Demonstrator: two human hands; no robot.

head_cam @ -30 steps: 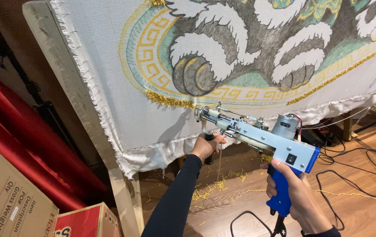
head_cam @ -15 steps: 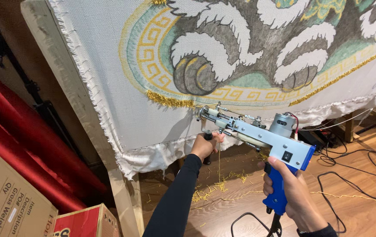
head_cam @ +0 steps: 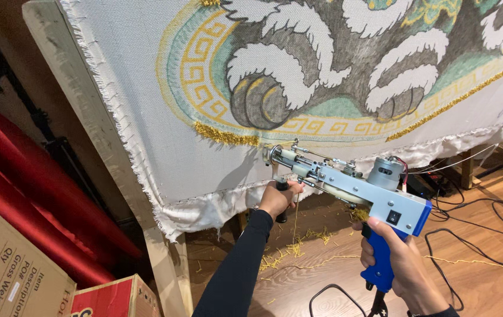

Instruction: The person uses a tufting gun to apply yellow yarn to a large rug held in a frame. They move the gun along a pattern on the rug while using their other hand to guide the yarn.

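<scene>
Gripping the black front handle (head_cam: 281, 202) of the tufting gun (head_cam: 345, 182), the left hand (head_cam: 277, 198) is closed tight around it, just below the stretched cloth (head_cam: 146, 105) on its wooden frame (head_cam: 87, 100). Gun nose touches the cloth under the gold yarn strip (head_cam: 223, 135). Right hand (head_cam: 401, 264) clamped on the blue rear grip (head_cam: 380, 261), low right, above the wood floor (head_cam: 486, 276). Versus half a second back: gun and both hands sit about the same, view shifted slightly.
</scene>
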